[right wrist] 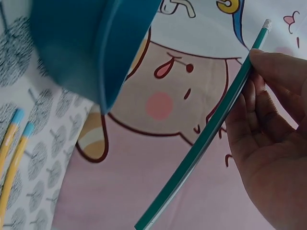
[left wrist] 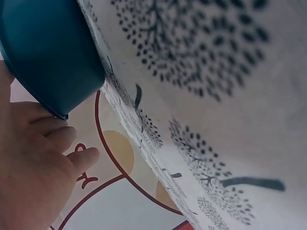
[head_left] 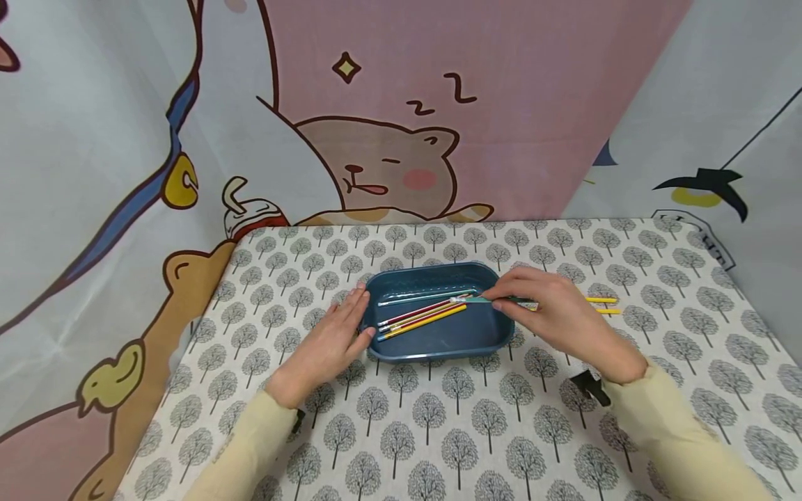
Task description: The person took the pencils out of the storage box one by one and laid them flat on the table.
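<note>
A dark blue plastic basin point(head_left: 438, 355) with rounded corners sits mid-table. Several pencils lie slanted inside it, among them a yellow pencil point(head_left: 422, 322) and, near the back wall, a light green pencil point(head_left: 426, 298). My right hand point(head_left: 551, 309) pinches a green pencil point(right wrist: 201, 136) with a white eraser between thumb and fingers, above the basin's right end; in the head view its eraser points left over the pencils inside. At the basin's left end, my left hand point(head_left: 332, 341) rests its fingers on the rim, also seen in the left wrist view.
Two yellow pencils point(head_left: 604, 306) lie on the table right of the basin, partly hidden by my right hand. A tree-patterned cloth point(head_left: 460, 431) covers the table. Cartoon-printed curtains point(head_left: 520, 104) hang at the back and sides, close to the table edges.
</note>
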`<state>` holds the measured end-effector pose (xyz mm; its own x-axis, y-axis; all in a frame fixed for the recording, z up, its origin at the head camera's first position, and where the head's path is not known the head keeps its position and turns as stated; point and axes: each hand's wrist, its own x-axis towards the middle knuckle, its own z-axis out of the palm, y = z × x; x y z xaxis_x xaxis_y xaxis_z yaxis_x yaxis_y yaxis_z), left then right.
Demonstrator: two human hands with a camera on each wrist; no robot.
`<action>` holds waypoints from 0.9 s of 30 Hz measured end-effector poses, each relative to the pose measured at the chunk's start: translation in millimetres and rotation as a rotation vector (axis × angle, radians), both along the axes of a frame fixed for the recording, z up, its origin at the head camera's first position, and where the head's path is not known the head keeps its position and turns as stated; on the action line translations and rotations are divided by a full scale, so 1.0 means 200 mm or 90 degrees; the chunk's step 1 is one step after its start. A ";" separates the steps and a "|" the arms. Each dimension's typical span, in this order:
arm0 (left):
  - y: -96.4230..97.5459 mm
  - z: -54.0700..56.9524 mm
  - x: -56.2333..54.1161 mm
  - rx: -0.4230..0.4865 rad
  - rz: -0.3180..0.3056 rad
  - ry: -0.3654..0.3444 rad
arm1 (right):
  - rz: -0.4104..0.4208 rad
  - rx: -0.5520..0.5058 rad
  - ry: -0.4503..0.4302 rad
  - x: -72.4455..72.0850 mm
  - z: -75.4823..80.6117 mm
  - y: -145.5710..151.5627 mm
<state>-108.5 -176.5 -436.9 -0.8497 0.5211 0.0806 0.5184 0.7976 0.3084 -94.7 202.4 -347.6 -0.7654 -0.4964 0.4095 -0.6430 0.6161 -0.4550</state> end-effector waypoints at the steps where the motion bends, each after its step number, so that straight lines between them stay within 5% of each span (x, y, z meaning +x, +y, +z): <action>1: 0.00 0.00 0.00 0.001 -0.001 0.002 | -0.004 -0.001 0.002 0.00 0.00 0.02; 27: -0.02 -0.01 -0.02 0.002 -0.016 0.023 | -0.122 0.021 0.033 0.03 -0.16 0.39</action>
<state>-111.6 -179.9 -437.9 -0.8329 0.5419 0.1120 0.5489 0.7834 0.2915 -88.6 279.6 -380.2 -0.8253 -0.3581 0.4367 -0.5351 0.7431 -0.4019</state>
